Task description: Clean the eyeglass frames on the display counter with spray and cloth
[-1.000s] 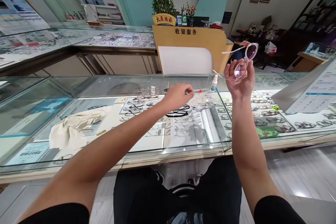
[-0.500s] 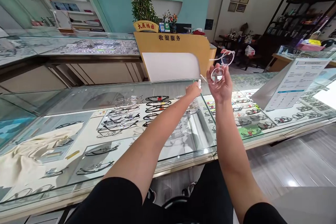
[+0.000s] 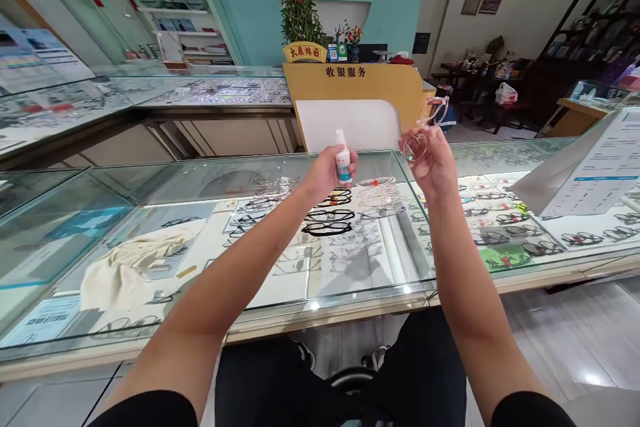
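Note:
My left hand (image 3: 325, 173) is wrapped round a small white spray bottle (image 3: 343, 161) with a blue-green label, held upright above the glass counter (image 3: 280, 300). To its right, my right hand (image 3: 434, 163) grips a pair of clear-rimmed eyeglasses (image 3: 431, 113), raised with one lens above the other. The palm side of this hand faces me. Bottle and eyeglasses are apart. Under the glass, below my left hand, lie black-framed eyeglasses (image 3: 328, 228) in a stacked row, and pale frames (image 3: 377, 197) lie to their right.
A cream cloth (image 3: 125, 267) lies at the left of the counter. A white folded sign (image 3: 583, 167) stands on it at the right. Behind are a yellow-and-white cashier desk (image 3: 350, 117), a plant (image 3: 300, 13) and another glass case (image 3: 220, 90).
My left hand has moved left and nearer with the spray bottle, which now shows almost whole. My right hand still holds the eyeglasses, slightly turned. The view has shifted left.

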{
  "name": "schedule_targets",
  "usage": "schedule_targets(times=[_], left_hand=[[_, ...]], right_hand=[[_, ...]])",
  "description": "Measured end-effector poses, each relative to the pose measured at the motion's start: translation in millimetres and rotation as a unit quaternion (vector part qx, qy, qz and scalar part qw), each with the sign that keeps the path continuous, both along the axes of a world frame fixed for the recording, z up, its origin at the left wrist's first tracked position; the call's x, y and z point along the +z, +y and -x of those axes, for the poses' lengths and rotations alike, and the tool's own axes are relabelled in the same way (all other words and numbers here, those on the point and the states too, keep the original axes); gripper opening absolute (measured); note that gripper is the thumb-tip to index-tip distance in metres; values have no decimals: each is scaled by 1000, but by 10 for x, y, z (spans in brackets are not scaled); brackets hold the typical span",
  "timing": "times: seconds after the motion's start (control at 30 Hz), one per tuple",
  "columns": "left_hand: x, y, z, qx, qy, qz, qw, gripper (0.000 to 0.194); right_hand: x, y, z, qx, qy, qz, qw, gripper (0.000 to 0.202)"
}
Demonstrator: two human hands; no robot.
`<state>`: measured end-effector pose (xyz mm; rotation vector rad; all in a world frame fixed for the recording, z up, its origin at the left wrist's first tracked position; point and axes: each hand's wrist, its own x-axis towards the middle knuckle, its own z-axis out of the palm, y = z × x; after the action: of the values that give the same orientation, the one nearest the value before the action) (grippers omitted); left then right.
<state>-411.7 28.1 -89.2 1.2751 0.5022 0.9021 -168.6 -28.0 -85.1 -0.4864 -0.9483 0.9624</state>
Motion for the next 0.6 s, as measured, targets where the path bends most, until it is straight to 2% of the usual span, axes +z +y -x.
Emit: schedule_targets(times=[0.1, 0.17, 0.27, 0.37, 0.53, 0.6], left_hand=[[-45, -222, 371, -26, 5, 41, 999, 77], [-87, -312, 538, -35, 1, 58, 998, 88], [-140, -366, 679, -45, -12, 73, 996, 94], [-169, -363, 717, -57, -22, 63, 996, 96], [-206, -334, 689, -58, -3, 25, 998, 94], [-235, -333, 674, -35, 23, 6, 999, 93]], right_hand=[[-27, -76, 301, 46, -56, 21, 997, 43], [-80, -125, 504, 91, -85, 28, 992, 46], [-196, -185, 756, 136, -119, 50, 982, 50], [-313, -221, 910, 164, -144, 68, 974, 49], [-416, -245, 1000, 204, -174, 65, 961, 44], [-433, -248, 1017, 205, -181, 74, 959, 47]])
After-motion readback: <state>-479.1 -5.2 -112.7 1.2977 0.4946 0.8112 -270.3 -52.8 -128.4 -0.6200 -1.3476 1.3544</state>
